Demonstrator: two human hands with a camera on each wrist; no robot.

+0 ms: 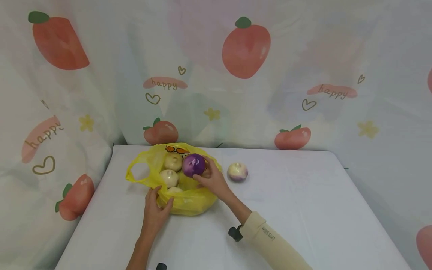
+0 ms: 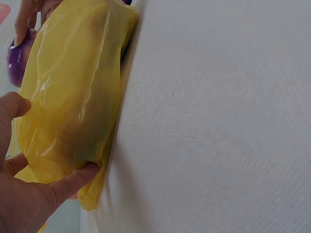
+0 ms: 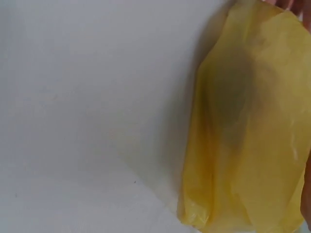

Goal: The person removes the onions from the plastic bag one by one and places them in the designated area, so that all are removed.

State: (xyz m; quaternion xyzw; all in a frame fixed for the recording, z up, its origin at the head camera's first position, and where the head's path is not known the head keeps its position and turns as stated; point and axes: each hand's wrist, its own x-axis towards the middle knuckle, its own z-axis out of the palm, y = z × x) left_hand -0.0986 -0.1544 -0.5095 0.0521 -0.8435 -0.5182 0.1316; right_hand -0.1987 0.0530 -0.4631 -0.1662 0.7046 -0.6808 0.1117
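Observation:
My right hand point(image 1: 212, 179) holds a glossy purple turnip point(image 1: 193, 165) over the mouth of a yellow plastic bag point(image 1: 192, 204). Inside the bag lie pale, round turnips point(image 1: 169, 178) with small knobs on top; another is partly hidden behind the front rim. At the bag's front left, my left hand point(image 1: 156, 210) holds its edge, the thumb and fingers spread around it. In the left wrist view, fingertips point(image 2: 90, 171) press into the plastic. The right wrist view shows mostly the bag's side point(image 3: 262, 121), with dark shapes behind the film.
To the right of the bag, a white turnip with a purple underside point(image 1: 237, 171) sits on the white table point(image 1: 303, 210). The bag's handle loop point(image 1: 129, 172) sticks out to the left. A printed fruit curtain point(image 1: 216, 101) hangs behind the table and along its left side.

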